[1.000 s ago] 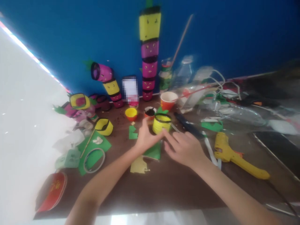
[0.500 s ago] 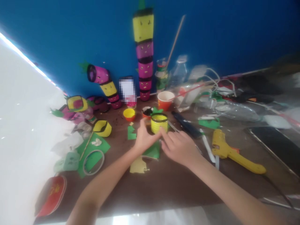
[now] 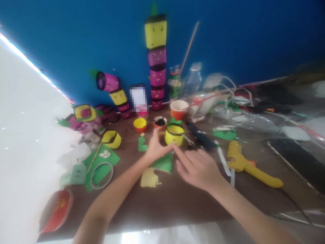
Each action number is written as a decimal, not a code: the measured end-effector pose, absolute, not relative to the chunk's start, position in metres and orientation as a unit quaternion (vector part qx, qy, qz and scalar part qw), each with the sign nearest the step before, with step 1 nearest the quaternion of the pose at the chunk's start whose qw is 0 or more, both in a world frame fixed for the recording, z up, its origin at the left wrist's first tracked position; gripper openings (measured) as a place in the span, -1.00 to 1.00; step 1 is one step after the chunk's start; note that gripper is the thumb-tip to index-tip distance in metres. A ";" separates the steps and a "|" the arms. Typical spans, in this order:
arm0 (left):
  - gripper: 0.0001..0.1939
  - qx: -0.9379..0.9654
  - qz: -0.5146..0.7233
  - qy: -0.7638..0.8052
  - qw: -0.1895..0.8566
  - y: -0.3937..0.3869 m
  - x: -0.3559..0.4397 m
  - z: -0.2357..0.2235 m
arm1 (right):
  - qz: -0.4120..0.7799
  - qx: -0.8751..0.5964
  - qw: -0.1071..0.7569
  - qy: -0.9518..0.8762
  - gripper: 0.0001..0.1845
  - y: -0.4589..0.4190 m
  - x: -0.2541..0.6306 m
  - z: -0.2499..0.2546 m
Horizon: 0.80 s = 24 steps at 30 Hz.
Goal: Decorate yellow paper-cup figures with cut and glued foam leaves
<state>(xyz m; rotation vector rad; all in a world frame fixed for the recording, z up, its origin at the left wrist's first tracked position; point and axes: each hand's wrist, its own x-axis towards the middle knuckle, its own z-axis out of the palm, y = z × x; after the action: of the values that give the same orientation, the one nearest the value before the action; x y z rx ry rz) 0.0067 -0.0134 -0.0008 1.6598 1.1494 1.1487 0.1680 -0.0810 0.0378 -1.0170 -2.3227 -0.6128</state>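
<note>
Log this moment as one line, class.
Left hand: spread beside yellow cup | Right hand: index finger extended toward cup | Cup: upright, dark-rimmed | Glue gun: on table

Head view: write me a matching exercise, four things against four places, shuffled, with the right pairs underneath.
Things
1. round yellow cup with a black band
2. yellow pistol-shaped glue gun
3. pale hollow ring
4. tall stack of yellow and magenta cups

Places
A. partly over a flat green sheet
B. upright in front of the blue wall
C. at the fingertips of the left hand and the right hand
D. lying to the right of the right hand

Pairs: 1-C, 2-D, 3-A, 4-B
</note>
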 end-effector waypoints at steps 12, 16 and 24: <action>-0.20 0.734 0.380 0.440 0.351 -0.004 -0.009 0.003 | -0.124 -0.378 0.286 -0.872 -0.69 -0.115 0.176 0.016; -0.07 0.767 0.358 0.419 0.329 -0.003 -0.013 0.005 | -0.109 -0.387 0.299 -0.865 -0.71 -0.118 0.180 0.013; -0.32 0.823 0.258 0.455 0.221 -0.009 -0.051 0.038 | -0.037 -0.433 0.339 -0.835 -0.72 -0.127 0.198 0.002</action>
<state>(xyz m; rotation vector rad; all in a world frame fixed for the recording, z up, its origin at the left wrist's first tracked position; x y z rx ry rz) -0.0513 -0.0091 0.0377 2.2751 1.2571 0.7124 0.1984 -0.1265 0.0018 -1.1272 -2.1737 -0.0956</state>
